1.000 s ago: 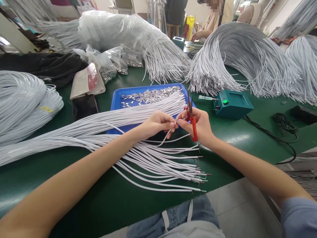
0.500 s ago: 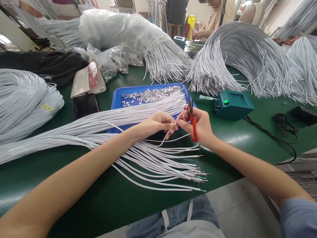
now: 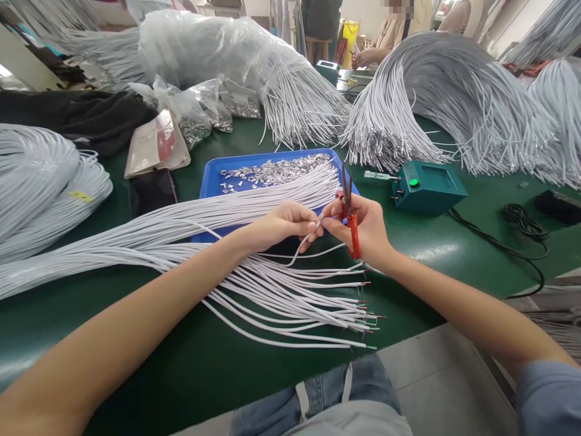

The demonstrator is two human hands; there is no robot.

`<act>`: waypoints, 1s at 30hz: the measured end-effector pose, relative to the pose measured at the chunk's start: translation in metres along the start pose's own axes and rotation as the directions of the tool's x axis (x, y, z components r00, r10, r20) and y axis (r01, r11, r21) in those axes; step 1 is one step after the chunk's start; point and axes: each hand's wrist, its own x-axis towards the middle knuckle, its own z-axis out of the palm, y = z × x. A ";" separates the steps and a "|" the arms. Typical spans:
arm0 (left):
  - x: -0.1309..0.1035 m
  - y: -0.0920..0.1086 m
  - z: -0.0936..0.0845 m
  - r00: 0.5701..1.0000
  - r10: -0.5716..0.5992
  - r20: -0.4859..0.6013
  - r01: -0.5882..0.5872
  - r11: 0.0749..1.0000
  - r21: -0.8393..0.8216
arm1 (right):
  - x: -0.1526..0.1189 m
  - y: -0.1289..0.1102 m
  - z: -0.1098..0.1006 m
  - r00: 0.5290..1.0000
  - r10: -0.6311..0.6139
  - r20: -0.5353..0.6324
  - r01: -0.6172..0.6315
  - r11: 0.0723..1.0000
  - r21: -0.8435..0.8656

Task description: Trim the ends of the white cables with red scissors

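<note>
My left hand (image 3: pixel 295 225) pinches a white cable (image 3: pixel 297 251) close to its end, over the front edge of a blue tray (image 3: pixel 209 175). Meeting it there, my right hand (image 3: pixel 356 224) has its thumb and forefinger closed at the cable's tip, which the fingers partly hide. Red-handled scissors (image 3: pixel 354 236) hang in the same right hand, blades pointing up. Small silvery metal pieces (image 3: pixel 276 171) and the ends of a bundle of white cables (image 3: pixel 254 203) lie in the tray. Below my hands, loose cables (image 3: pixel 290 297) fan out with red and green wire ends showing.
Right of the tray stands a teal device (image 3: pixel 429 188) with a green button and black cord (image 3: pixel 499 242). Large cable bundles (image 3: pixel 454 91) line the back. At left are a coiled cable (image 3: pixel 45 188), a dark phone (image 3: pixel 152 191) and bags of metal parts (image 3: pixel 195 112). Another person (image 3: pixel 385 42) sits behind.
Both hands stay pinched together at the cable end, with only a slight shift of the fingers. The whole view has moved a little; the scissors remain in my right hand.
</note>
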 end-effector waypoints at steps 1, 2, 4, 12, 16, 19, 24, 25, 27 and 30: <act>0.000 0.000 0.000 1.000 0.007 -0.002 -0.007 1.000 -0.006 | 0.000 0.000 0.000 1.000 -0.005 -0.001 0.005 1.000 0.000; 0.000 -0.001 0.000 1.000 0.012 -0.007 -0.012 1.000 -0.011 | 0.000 0.000 0.000 1.000 -0.007 -0.004 0.007 1.000 -0.003; 0.000 -0.001 -0.001 1.000 0.012 -0.020 -0.013 1.000 -0.013 | 0.000 0.001 0.000 1.000 -0.004 -0.007 0.004 1.000 -0.015; 0.001 0.000 0.003 0.997 0.030 -0.074 -0.024 0.997 0.077 | -0.001 0.003 -0.001 1.000 -0.021 -0.002 0.021 0.999 -0.025; 0.001 0.000 0.005 0.993 0.052 -0.104 -0.039 0.991 0.126 | -0.002 0.003 -0.001 1.000 0.007 -0.003 -0.007 0.999 -0.037; 0.001 0.000 0.005 0.991 0.065 -0.116 -0.048 0.989 0.140 | -0.002 0.003 -0.001 1.000 0.012 -0.006 -0.012 0.999 -0.052; 0.001 -0.001 0.005 0.989 0.072 -0.131 -0.055 0.990 0.130 | -0.002 0.004 -0.001 1.000 0.000 -0.010 -0.001 0.998 -0.065; 0.001 -0.002 0.005 0.989 0.068 -0.130 -0.052 0.991 0.122 | -0.001 0.005 -0.001 1.000 -0.002 -0.008 0.002 0.998 -0.066; 0.001 -0.002 0.004 0.991 0.054 -0.123 -0.041 0.994 0.105 | -0.001 0.005 -0.002 1.000 -0.010 -0.006 0.009 0.998 -0.063; 0.001 -0.003 0.002 0.995 0.034 -0.092 -0.026 0.996 0.089 | -0.001 0.004 -0.002 1.000 -0.014 0.000 0.014 0.998 -0.059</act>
